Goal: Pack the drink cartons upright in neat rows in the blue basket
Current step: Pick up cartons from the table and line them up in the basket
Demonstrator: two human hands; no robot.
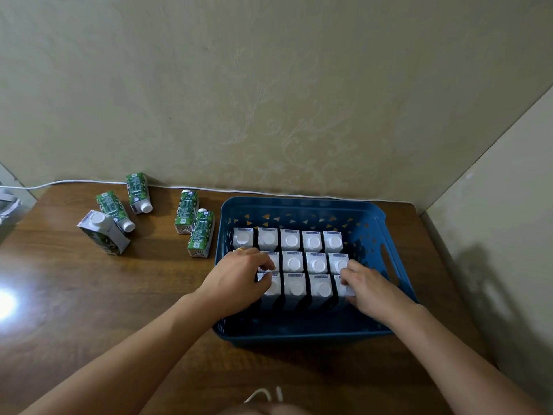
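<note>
We have three rows of drink cartons [292, 261] standing upright in the blue basket [302, 205], packed toward its far wall and left side, with bare floor showing along its near wall; five loose cartons [201, 233] wait on the table [89, 310] near its far edge, left of the basket, some lying on their sides. The risk, as we judge it, lies in the near row; nothing braces it from the front, so a hard squeeze could tip a carton toward us or push the rows askew. Our left hand [239, 275] curls its fingers over the leftmost cartons of the middle and near rows; our right hand [369, 290] pinches the rightmost carton of the near row [344, 287], thumb low and fingers on its top; neither hand is spread flat.
</note>
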